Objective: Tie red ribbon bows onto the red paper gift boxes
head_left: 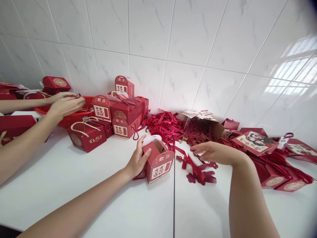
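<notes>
My left hand [139, 158] is closed on the side of a small red gift box [156, 162], thumb on its near face and fingers behind. The box stands upright on the table with its top open, white characters on its front and a red cord at its left. To the right, my right hand [215, 152] is held with fingers stretched out and nothing visibly in them. Below and beside it lie dark red flower-shaped cut-outs with ribbon strips [201, 173]. Its fingertips are near a cardboard carton [215, 127] of dark red pieces.
A heap of red ribbon [165, 124] lies against the tiled wall. Finished-looking red boxes [126, 110] are stacked left of it, near a box with a rope handle [88, 137]. A co-worker's hands [65, 104] work over a red basket [65, 120]. More flattened boxes [269, 168] lie right.
</notes>
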Demonstrator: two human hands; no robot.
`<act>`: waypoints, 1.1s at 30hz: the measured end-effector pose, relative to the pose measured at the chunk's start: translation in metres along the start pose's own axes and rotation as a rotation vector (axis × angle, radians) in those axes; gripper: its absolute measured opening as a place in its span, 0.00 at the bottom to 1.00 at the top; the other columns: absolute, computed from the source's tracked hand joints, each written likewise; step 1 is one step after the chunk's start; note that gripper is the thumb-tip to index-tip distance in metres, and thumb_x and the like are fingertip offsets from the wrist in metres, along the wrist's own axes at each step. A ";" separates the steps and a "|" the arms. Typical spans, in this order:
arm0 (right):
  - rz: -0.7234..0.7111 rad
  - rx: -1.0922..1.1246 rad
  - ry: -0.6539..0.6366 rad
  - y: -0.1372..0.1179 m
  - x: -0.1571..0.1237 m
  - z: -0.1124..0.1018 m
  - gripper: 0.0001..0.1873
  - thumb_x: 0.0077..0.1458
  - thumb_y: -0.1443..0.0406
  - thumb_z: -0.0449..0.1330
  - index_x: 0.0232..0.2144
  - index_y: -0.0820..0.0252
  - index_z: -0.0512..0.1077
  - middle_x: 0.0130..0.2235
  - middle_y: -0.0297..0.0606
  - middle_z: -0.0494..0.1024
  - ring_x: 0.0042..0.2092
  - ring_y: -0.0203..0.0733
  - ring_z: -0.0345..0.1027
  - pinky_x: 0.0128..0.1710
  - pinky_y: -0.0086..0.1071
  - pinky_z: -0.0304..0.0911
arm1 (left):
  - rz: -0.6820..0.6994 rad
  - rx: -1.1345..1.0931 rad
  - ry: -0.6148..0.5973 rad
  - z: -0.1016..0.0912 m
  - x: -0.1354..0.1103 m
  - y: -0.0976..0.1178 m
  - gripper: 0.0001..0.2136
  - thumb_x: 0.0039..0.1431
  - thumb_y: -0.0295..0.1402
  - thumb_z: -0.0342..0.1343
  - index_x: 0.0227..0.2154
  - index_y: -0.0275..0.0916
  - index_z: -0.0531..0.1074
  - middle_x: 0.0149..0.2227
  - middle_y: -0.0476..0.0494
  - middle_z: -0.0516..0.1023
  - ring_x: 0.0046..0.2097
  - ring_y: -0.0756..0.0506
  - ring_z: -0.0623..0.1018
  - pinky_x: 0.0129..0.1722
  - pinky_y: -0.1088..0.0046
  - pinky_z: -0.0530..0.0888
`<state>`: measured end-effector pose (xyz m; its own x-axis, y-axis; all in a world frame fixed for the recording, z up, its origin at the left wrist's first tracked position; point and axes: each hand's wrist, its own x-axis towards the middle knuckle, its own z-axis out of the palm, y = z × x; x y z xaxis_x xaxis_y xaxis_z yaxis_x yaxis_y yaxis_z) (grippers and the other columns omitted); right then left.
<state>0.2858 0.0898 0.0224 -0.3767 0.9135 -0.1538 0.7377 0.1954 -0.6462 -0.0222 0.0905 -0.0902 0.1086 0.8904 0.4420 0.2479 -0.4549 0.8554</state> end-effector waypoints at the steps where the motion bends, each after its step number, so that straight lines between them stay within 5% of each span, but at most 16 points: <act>1: 0.065 -0.001 -0.044 0.004 0.005 0.001 0.27 0.47 0.68 0.60 0.52 0.53 0.70 0.50 0.42 0.75 0.47 0.47 0.71 0.43 0.34 0.69 | -0.004 -0.004 -0.003 0.000 0.000 0.000 0.31 0.63 0.44 0.45 0.63 0.37 0.40 0.57 0.36 0.65 0.52 0.41 0.71 0.53 0.63 0.67; 4: 0.069 0.013 0.059 0.010 0.020 0.005 0.24 0.49 0.66 0.59 0.51 0.55 0.70 0.49 0.41 0.75 0.46 0.43 0.71 0.41 0.30 0.67 | -0.005 -0.006 -0.001 0.000 0.000 0.000 0.30 0.62 0.44 0.45 0.62 0.38 0.42 0.56 0.37 0.66 0.52 0.41 0.72 0.53 0.63 0.67; 8: 0.246 -0.096 0.019 0.014 0.041 0.017 0.10 0.51 0.61 0.59 0.30 0.63 0.74 0.31 0.43 0.79 0.30 0.41 0.72 0.28 0.30 0.65 | -0.016 -0.016 -0.018 -0.001 0.000 -0.001 0.30 0.63 0.44 0.45 0.62 0.37 0.41 0.52 0.38 0.70 0.49 0.41 0.73 0.50 0.64 0.69; 13: 0.388 -0.077 -0.043 0.033 0.062 0.041 0.21 0.45 0.53 0.64 0.14 0.62 0.65 0.19 0.42 0.73 0.18 0.38 0.65 0.19 0.32 0.60 | -0.016 -0.030 -0.025 -0.001 0.000 -0.001 0.30 0.63 0.44 0.45 0.62 0.37 0.42 0.47 0.39 0.73 0.46 0.42 0.75 0.49 0.63 0.70; 18: 0.269 -0.009 0.052 0.046 0.067 0.046 0.15 0.42 0.61 0.66 0.16 0.60 0.65 0.18 0.36 0.71 0.21 0.37 0.65 0.20 0.29 0.59 | -0.006 -0.030 -0.030 -0.001 -0.001 0.000 0.28 0.63 0.44 0.44 0.61 0.37 0.44 0.48 0.39 0.72 0.45 0.42 0.75 0.48 0.63 0.70; 23: 0.170 0.030 0.244 0.037 0.057 0.026 0.09 0.47 0.61 0.61 0.23 0.60 0.67 0.22 0.35 0.73 0.25 0.35 0.66 0.25 0.29 0.62 | -0.014 -0.034 -0.027 0.000 -0.001 0.001 0.28 0.63 0.44 0.44 0.61 0.38 0.44 0.49 0.39 0.72 0.46 0.43 0.75 0.49 0.64 0.70; 33: -0.140 0.429 0.743 -0.006 0.002 -0.005 0.18 0.39 0.55 0.69 0.29 0.61 0.73 0.29 0.38 0.77 0.30 0.39 0.70 0.32 0.32 0.67 | -0.044 -0.035 -0.039 0.000 -0.002 0.007 0.26 0.62 0.45 0.45 0.59 0.38 0.49 0.46 0.40 0.75 0.46 0.42 0.75 0.47 0.64 0.71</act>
<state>0.2832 0.0924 0.0296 0.1259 0.9167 0.3792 0.3805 0.3084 -0.8718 -0.0208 0.0857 -0.0846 0.1358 0.9092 0.3935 0.2193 -0.4149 0.8831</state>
